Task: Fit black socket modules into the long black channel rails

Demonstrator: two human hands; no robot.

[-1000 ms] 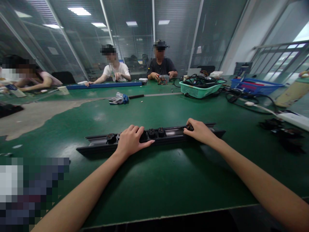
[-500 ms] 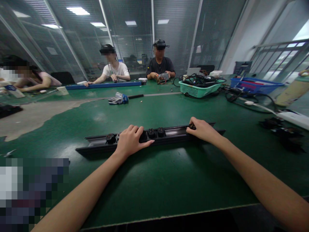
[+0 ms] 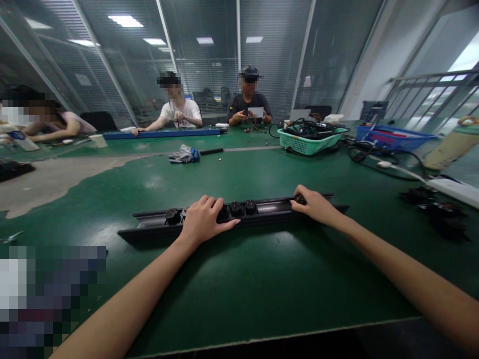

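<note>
A long black channel-shaped rail lies across the green table, with several black socket modules sitting in its trough. My left hand is closed over the rail left of its middle. Its fingers reach over the far side and its thumb lies along the near edge, hiding part of the trough. Toward the right end, my right hand pinches a black socket module between thumb and fingers at the trough. Whether this module touches the trough floor cannot be told.
Dark parts and a white power strip lie at the right. Farther back are a green basket of cables, a blue basket and gloves. Several people sit across the table; one holds a boxy part with wires.
My right hand has tilted slightly, showing more of the socket module's face. My left hand stays on the rail. Across the table, a person has turned the boxy part.
</note>
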